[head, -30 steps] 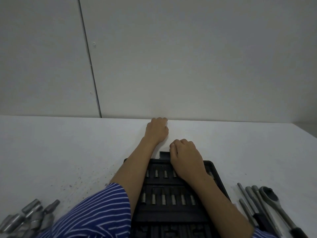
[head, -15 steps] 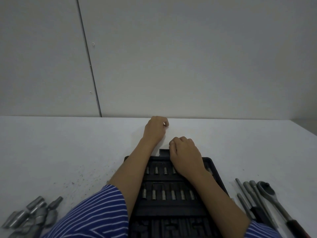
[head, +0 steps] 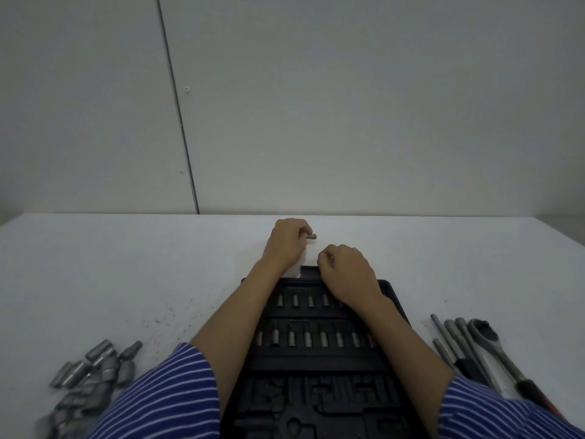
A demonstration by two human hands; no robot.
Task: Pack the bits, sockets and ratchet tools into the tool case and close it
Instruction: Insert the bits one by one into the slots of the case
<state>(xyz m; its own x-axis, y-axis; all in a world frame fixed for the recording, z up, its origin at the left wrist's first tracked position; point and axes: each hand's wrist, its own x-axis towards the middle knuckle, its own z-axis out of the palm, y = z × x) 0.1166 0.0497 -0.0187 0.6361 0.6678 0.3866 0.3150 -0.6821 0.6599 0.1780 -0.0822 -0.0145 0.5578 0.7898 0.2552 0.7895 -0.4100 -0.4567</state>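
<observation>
— What's over at nine o'clock on the white table point(head: 104, 267)?

— A heap of loose sockets point(head: 90, 380), grey metal, lying well apart from the case. Some dark specks are scattered on the table between them and the case.

— And the hands?

— Both reach out toward twelve o'clock, past the far edge of the tool case point(head: 319, 359). The left hand point(head: 286, 245) is curled round a small grey bit point(head: 311, 237), whose end pokes out at its three o'clock side. The right hand point(head: 345, 272) sits just beside it, over the case's far rim, fingers clenched; whether it pinches anything I cannot tell.

— The case itself?

— Black, open, flat at six o'clock, between the striped sleeves point(head: 164, 397). Two rows of bits point(head: 308, 339) stand in their slots; the nearer moulded recesses look unfilled.

— At three o'clock?

— Extension bars point(head: 456, 343) and the ratchet point(head: 484, 332), side by side on the table, just right of the case.
</observation>
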